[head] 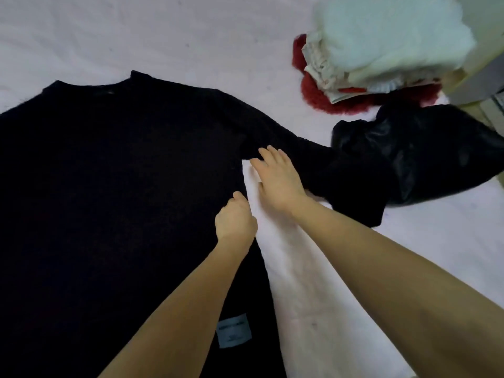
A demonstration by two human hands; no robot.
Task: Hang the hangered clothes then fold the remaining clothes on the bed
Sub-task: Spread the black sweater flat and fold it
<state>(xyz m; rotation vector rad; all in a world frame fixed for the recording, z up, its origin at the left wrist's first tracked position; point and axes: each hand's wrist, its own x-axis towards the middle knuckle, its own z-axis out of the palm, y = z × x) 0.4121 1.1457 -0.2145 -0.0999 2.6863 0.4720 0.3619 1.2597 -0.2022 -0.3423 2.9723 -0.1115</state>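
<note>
Black sweater flat on bed; hem label unreadable; left hand pinches side; right hand fingers spread.

One black sweater lying flat on one bed, bearing one pale label. One crumpled black glossy garment. One pile of clothes: one fuzzy red item, one white fluffy item, and cream pieces too bunched to count. Two hands: left, right.
</note>
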